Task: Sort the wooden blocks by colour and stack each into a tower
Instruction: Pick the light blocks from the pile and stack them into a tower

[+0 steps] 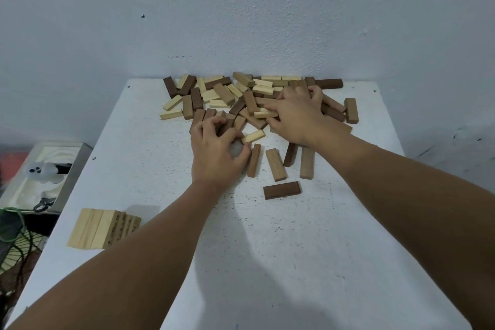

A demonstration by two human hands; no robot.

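Left hand [214, 147] pinches a pale block [253, 136] — right hand [294, 112] seemingly grips another pale block [265, 114] in the pile [230, 94].

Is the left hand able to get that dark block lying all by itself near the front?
Probably yes. The dark block lies flat and alone on the white table, with bare space around it. The left hand is just beside it, but its fingers already curl around blocks from the pile.

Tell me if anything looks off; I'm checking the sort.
Only the pale stack at the near left is sorted. The pile by the wall mixes pale, mid and dark blocks, both hands in it. One dark block lies apart.
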